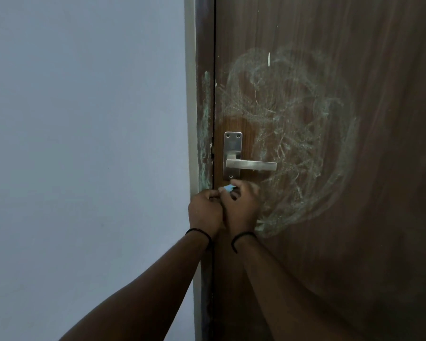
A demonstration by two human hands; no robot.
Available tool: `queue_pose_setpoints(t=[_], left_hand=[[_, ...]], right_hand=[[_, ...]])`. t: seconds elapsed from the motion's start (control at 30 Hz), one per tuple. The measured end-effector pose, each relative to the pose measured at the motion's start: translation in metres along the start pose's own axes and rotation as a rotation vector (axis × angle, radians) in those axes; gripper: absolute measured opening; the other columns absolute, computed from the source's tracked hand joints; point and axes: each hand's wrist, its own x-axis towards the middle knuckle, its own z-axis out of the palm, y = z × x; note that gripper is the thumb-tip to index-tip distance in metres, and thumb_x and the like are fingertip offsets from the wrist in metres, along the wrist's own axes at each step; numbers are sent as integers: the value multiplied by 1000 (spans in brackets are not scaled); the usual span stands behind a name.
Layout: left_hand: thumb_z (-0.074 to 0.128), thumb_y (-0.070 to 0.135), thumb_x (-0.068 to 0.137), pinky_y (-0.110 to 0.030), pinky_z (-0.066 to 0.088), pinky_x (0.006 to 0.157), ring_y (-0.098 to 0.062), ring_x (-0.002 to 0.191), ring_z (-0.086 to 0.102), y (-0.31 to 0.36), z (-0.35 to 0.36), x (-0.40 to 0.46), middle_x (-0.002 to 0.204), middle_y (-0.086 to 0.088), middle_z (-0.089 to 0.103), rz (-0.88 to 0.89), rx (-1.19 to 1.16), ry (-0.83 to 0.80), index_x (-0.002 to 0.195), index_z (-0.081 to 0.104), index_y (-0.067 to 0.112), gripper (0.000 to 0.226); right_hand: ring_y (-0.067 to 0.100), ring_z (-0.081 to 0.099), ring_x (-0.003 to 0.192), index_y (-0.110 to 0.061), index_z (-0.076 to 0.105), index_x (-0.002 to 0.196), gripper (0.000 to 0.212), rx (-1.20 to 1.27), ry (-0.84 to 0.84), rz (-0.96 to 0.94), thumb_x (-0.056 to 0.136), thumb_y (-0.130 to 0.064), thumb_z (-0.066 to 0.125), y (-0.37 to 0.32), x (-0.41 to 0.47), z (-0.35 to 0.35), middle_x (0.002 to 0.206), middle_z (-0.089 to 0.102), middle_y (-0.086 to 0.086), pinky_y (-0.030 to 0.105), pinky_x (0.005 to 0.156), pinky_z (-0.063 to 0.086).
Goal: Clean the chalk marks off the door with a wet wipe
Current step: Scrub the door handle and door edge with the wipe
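A brown wooden door [354, 217] fills the right of the head view. Smeared whitish chalk marks [298, 124] swirl across it, to the right of and above the metal lever handle [251, 165]. Just below the handle plate my two hands are together. My right hand [241, 207] pinches a small pale blue wipe [229, 187] at its fingertips. My left hand [204, 210] has its fingers curled beside it and seems to hold the same wipe; the contact is mostly hidden.
The door frame [204, 107] at the door's left edge carries greenish chalk smears. A plain pale blue wall [84, 143] fills the left half. Both wrists wear thin black bands.
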Motion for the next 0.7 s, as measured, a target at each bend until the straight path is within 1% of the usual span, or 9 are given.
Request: queue_pose_setpoints(t=[0.07, 0.13, 0.2, 0.33, 0.4, 0.47, 0.53, 0.63, 0.7], left_hand=[[52, 11, 92, -21, 49, 69, -19, 87, 63, 0, -1, 2, 99, -4, 73, 12, 33, 40, 106, 73, 14, 26], [53, 9, 91, -33, 55, 82, -23, 93, 65, 0, -2, 4, 101, -6, 72, -14, 23, 57, 105, 71, 12, 23], [51, 7, 91, -41, 54, 91, -26, 98, 66, -1, -3, 6, 103, -9, 71, -14, 8, 59, 108, 69, 10, 25], [48, 8, 94, -40, 53, 93, -25, 98, 66, 0, -2, 7, 106, -11, 70, 76, -8, 87, 112, 67, 8, 27], [47, 11, 97, -38, 54, 90, -23, 95, 66, 4, 1, 6, 104, -10, 71, 139, -47, 126, 112, 67, 8, 26], [45, 16, 99, -31, 54, 83, -20, 89, 67, 11, 1, 4, 97, -6, 71, 224, -90, 193, 109, 68, 11, 25], [44, 19, 100, -22, 51, 77, -16, 85, 67, 16, -3, 5, 94, -3, 71, 297, -94, 247, 109, 68, 13, 25], [44, 17, 100, -23, 52, 79, -14, 88, 67, 18, -9, 9, 96, 0, 71, 348, -85, 261, 108, 68, 14, 26], [44, 18, 100, -25, 53, 82, -14, 90, 67, 20, -9, 10, 98, 1, 71, 366, -77, 256, 110, 68, 14, 26]], right_hand=[[13, 56, 91, -10, 64, 105, 22, -43, -22, -96, 83, -9, 67, 1, -1, 8, 116, 51, 6, 23, 80, 48], [9, 52, 83, -11, 63, 95, 16, -82, 21, -133, 81, -5, 65, 4, 5, 6, 107, 54, 4, 20, 72, 43], [7, 51, 79, -14, 60, 88, 10, -69, 88, -101, 83, -9, 67, 9, 15, -4, 98, 57, 1, 19, 68, 42], [14, 62, 81, -19, 61, 87, 13, 1, 234, -31, 84, -8, 68, 23, 27, -25, 90, 62, -2, 10, 65, 43], [13, 58, 81, -15, 64, 83, 11, -87, 111, -135, 83, -4, 65, 26, 21, -21, 92, 59, -1, 9, 66, 38], [13, 53, 77, -9, 66, 78, 10, -170, -50, -252, 82, -1, 63, 30, 10, -14, 88, 59, 4, 18, 66, 38], [15, 54, 75, -7, 67, 75, 11, -183, -108, -305, 79, 2, 63, 37, 7, -16, 84, 58, 4, 22, 67, 42], [12, 58, 80, -16, 67, 78, 15, -35, 53, -153, 81, -2, 65, 35, 16, -27, 86, 56, -6, 11, 70, 43], [12, 60, 83, -17, 67, 86, 11, -39, 146, -80, 83, -7, 67, 25, 28, -27, 95, 59, 0, 10, 67, 41]])
